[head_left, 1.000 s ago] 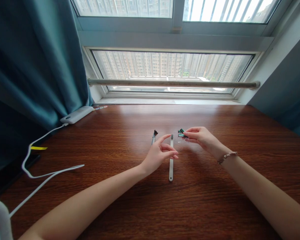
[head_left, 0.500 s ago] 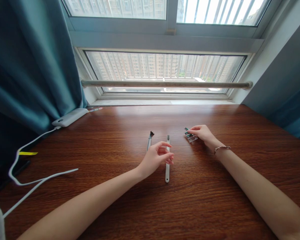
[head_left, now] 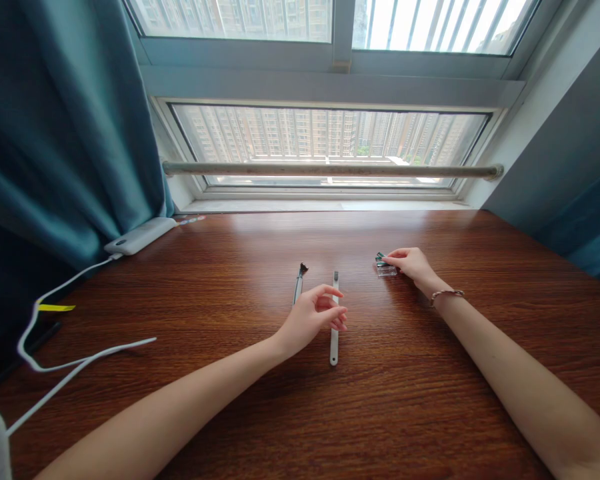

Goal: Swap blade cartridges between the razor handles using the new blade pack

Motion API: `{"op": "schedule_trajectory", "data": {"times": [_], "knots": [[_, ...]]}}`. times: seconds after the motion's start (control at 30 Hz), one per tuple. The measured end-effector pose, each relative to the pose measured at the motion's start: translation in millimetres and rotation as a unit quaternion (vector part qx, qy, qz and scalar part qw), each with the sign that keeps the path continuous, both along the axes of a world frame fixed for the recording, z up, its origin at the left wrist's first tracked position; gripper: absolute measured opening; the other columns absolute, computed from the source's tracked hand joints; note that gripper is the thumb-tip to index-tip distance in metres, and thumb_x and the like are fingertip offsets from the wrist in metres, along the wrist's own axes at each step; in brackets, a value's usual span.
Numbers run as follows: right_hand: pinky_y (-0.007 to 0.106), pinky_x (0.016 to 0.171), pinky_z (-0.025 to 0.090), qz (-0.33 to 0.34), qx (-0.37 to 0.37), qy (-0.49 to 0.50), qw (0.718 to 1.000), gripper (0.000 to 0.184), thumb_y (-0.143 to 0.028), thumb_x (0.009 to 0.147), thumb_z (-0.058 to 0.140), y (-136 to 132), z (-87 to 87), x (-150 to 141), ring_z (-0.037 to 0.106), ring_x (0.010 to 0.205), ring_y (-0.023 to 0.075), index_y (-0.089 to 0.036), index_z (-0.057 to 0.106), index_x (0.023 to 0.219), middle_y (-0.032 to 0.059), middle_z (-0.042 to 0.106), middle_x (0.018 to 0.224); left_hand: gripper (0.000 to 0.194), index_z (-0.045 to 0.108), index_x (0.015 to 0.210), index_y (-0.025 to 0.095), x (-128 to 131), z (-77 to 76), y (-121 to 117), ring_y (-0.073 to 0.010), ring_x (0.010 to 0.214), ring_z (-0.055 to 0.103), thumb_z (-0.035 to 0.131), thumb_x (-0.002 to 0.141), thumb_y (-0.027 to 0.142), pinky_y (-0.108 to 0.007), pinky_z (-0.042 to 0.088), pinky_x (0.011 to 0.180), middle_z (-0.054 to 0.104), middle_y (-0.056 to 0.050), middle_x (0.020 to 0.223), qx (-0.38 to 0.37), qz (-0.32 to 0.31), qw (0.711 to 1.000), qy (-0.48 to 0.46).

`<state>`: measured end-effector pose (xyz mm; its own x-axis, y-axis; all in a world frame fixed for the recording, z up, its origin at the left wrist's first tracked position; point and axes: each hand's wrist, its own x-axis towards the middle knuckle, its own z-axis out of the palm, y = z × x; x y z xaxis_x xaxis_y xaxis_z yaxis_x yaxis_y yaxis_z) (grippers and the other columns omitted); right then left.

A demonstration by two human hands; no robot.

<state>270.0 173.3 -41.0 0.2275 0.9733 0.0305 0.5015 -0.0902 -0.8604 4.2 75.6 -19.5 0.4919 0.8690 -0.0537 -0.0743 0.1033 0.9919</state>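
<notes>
on the reddish-brown wooden table [head_left: 260, 420], a slim white plastic toothbrush [head_left: 334, 350] lies with its head toward the window [head_left: 320, 133]. the left hand [head_left: 310, 319] is over its middle, thumb and fingers curved but spread apart, gripping nothing. just left lies a thin silvery tool [head_left: 298, 288] with a dark head, partly behind that hand. farther right, the right hand [head_left: 411, 265] pinches a small green strip [head_left: 381, 257], perhaps more than one at this size, at the far edge of a clear plastic case [head_left: 387, 271] on the table.
</notes>
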Motion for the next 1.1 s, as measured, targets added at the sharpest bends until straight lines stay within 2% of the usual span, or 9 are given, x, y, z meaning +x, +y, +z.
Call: {"op": "schedule_trajectory", "data": {"times": [0.57,0.77,0.83,0.93,1.0,1.1], "knots": [[0.023,0.046,0.036,0.014,-0.01,0.009,1.0,0.036,-0.042,0.054,0.069,-0.2,-1.4,5.4,0.05,0.051,0.0121,-0.011,0.068,0.073,0.0057,0.063,0.061,0.029,0.047,0.091,0.015,-0.5,0.0,-0.2,-0.016,0.059,0.063,0.06,0.072,0.033,-0.029,0.049,0.058,0.062,-0.003,0.069,0.004,-0.003,1.0,0.006],[0.025,0.051,0.037,0.017,0.014,0.044,0.999,0.036,-0.041,0.053,0.07,-6.7,14.6,-8.5,0.052,0.057,0.0138,-0.012,0.067,0.073,0.0068,0.064,0.068,0.03,0.047,0.093,0.014,-2.0,2.3,0.9,-0.0158,0.059,0.062,0.057,0.074,0.034,-0.029,0.05,0.057,0.06,-0.003,0.069,0.013,0.001,1.0,0.02],[0.025,0.055,0.037,0.034,0.026,0.061,0.997,0.035,-0.041,0.052,0.07,-16.7,22.6,-26.4,0.052,0.062,0.0139,-0.012,0.067,0.071,0.0058,0.064,0.07,0.03,0.047,0.095,0.015,-1.9,1.5,1.6,-0.0159,0.061,0.062,0.057,0.074,0.033,-0.03,0.05,0.059,0.06,-0.004,0.074,0.037,0.017,0.999,0.023],[0.022,0.051,0.034,0.086,0.013,0.104,0.991,0.036,-0.046,0.058,0.065,-42.1,31.0,-62.7,0.048,0.058,0.0103,-0.014,0.066,0.075,0.0032,0.062,0.07,0.038,0.045,0.105,0.019,-2.3,0.6,2.5,-0.0153,0.071,0.061,0.059,0.072,0.029,-0.031,0.05,0.065,0.056,-0.007,0.097,0.118,0.071,0.989,0.048],[0.021,0.047,0.029,0.146,-0.055,0.199,0.967,0.037,-0.045,0.059,0.065,-61.9,34.1,-85.6,0.042,0.052,0.0075,-0.014,0.066,0.079,0.0021,0.06,0.068,0.048,0.042,0.112,0.023,-3.3,0.8,2.6,-0.0147,0.078,0.059,0.063,0.069,0.026,-0.03,0.05,0.067,0.05,-0.008,0.11,0.196,0.112,0.97,0.086],[0.021,0.045,0.025,0.182,-0.102,0.254,0.944,0.035,-0.042,0.058,0.068,-85.7,37.6,-107.5,0.038,0.052,0.007,-0.015,0.066,0.079,0.0004,0.056,0.063,0.051,0.044,0.11,0.023,-5.2,2.3,2.1,-0.0151,0.081,0.057,0.066,0.065,0.024,-0.03,0.048,0.069,0.049,-0.007,0.11,0.289,0.147,0.936,0.139]]}}
